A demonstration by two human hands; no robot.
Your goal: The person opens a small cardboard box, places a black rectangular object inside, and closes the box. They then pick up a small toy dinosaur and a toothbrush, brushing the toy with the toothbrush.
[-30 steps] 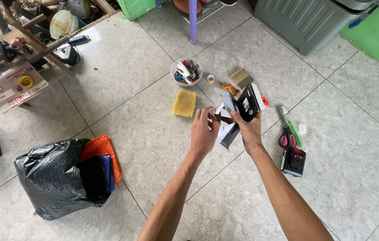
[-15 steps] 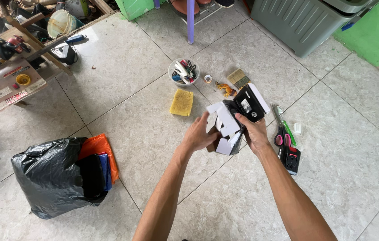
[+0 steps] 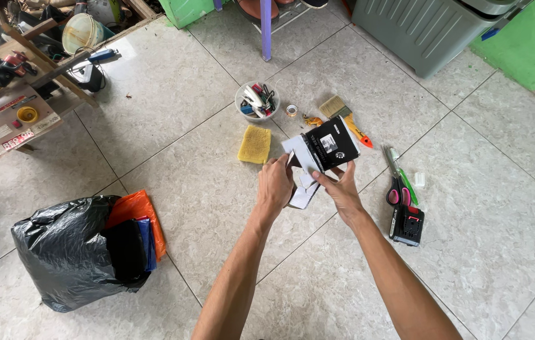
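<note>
pale grey tiled floor [image 3: 173, 182] underfoot, tools scattered all over it, and both bare arms reach out over the middle of the scene. the left hand [image 3: 275, 186] has its grip closed on the white inner flaps of a small black-and-white carton [image 3: 321, 150], fingers curled over the near left edge. the right hand [image 3: 340, 189] grips the same carton from below and to the right, thumb up against the white flap, black printed face tilted up and away. the carton is held in the air above the floor, between the two hands, open at the near end with white card hanging down.

just left of the carton, on the floor, lies a yellow sponge [image 3: 254, 144]. beyond it sits a clear round tub [image 3: 257, 101] packed with small tools, and just beside that a little roll of tape [image 3: 291, 110]. a flat paintbrush [image 3: 335, 108] lies past the carton's far edge, its orange handle poking out to the right of the box.

to the right of the right hand lie pink-handled scissors [image 3: 396, 186] with a green pen-like tool [image 3: 406, 179] alongside, touching or nearly so, and a small white piece [image 3: 420, 179] just beyond. nearer the person, a black and red battery pack [image 3: 407, 225] rests just below the scissors.

well off to the left, a stuffed black plastic bag [image 3: 69, 249] slumps on the tiles with orange and blue fabric [image 3: 144, 223] tucked against its right side. far upper left there's a wooden bench [image 3: 15, 113] cluttered with gear, and a grey bin [image 3: 422, 28] stands at the top right by a green wall [image 3: 526, 44].
</note>
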